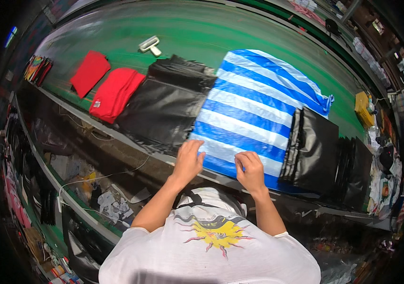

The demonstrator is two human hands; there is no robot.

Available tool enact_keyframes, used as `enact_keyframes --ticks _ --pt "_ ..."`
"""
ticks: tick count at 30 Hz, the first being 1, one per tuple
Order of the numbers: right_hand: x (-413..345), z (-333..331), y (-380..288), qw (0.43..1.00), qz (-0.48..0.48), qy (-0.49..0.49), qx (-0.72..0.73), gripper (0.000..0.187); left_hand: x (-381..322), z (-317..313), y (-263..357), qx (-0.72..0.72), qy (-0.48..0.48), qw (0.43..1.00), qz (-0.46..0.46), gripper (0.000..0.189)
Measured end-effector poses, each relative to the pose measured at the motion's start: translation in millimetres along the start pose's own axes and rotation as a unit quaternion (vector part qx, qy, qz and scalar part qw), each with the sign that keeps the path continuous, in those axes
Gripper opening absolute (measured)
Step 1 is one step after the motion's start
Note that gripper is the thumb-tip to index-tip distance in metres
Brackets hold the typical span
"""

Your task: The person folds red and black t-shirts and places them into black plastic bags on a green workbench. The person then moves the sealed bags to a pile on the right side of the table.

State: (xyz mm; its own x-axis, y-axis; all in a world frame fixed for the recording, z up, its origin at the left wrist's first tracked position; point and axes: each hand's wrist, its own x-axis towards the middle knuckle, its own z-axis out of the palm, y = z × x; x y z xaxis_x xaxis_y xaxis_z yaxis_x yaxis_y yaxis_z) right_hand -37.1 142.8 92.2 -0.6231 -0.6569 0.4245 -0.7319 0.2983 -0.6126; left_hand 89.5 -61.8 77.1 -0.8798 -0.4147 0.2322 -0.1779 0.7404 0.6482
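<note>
A blue-and-white striped plastic sheet or bag lies spread on the green table in front of me. Over its near left corner is my left hand, thumb and fingers apart with nothing seen between them. My right hand hovers at or just above the sheet's near edge, fingers curled towards the thumb; whether it pinches anything is not clear. Black plastic sheets or bags lie stacked against the sheet's left side. More folded black plastic pieces rest over its right edge.
On the green table are two red folded cloth piles, a white-handled roller and a multicoloured stack at the far left. A yellow block sits right. Paper scraps and a white cable lie below left.
</note>
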Motion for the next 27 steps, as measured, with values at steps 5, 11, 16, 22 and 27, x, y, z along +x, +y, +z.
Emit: enact_keyframes --ticks 5,11,16,22,27 --pt "7 87 -66 0.998 0.016 -0.035 0.047 0.011 -3 -64 -90 0.187 -0.026 0.982 0.004 0.046" --pt "7 138 -114 0.993 0.092 -0.032 0.068 0.009 -15 -74 -139 0.174 -0.080 0.975 0.114 0.036" --pt "-4 140 -116 0.980 0.180 -0.031 0.083 0.011 -15 -68 -142 0.071 -0.018 0.991 0.111 0.019" --pt "13 139 -101 0.745 0.506 -0.003 0.434 0.023 -12 -94 -81 -0.051 -0.017 0.978 0.200 0.022" --pt "34 135 -55 0.782 0.413 -0.022 0.466 0.035 -18 -80 -44 -0.073 -0.139 0.949 0.273 0.027"
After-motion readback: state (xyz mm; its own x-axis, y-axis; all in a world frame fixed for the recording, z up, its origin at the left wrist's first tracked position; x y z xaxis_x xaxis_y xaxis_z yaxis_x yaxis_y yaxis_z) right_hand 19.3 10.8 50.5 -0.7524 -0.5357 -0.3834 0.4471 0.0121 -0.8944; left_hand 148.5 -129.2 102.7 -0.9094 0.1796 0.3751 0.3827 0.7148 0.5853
